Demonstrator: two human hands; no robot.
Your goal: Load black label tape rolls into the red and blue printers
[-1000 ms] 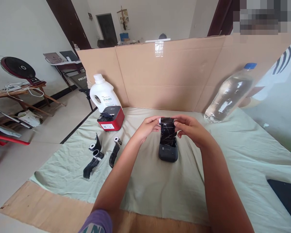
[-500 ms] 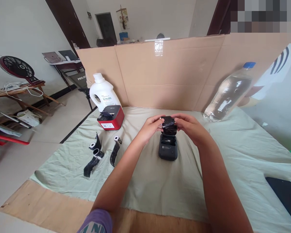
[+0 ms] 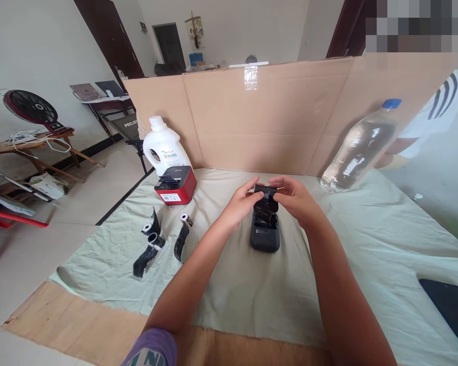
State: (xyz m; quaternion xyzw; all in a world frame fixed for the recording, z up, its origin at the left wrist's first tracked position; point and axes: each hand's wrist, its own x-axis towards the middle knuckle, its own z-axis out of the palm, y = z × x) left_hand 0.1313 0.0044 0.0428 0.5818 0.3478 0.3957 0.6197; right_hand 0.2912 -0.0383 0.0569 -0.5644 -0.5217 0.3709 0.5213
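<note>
A small black printer (image 3: 265,237) lies on the pale green cloth (image 3: 252,284) in the middle of the table. Just above its far end, my left hand (image 3: 242,206) and my right hand (image 3: 295,201) pinch a roll of black paper (image 3: 266,199) between their fingertips, one hand at each end. A short length of the black paper hangs down from the roll toward the printer. Both forearms reach in from the near edge.
Three black paper rolls (image 3: 152,243) lie partly unrolled on the cloth at left. A red printer (image 3: 174,186) and a white detergent jug (image 3: 164,146) stand at the back left, a clear water bottle (image 3: 356,150) at the back right. A cardboard screen (image 3: 275,117) walls the far side. A dark object (image 3: 452,307) lies at right.
The long black strip held up a second ago has been rolled up into a short roll. Both hands have stayed over the far end of the black printer.
</note>
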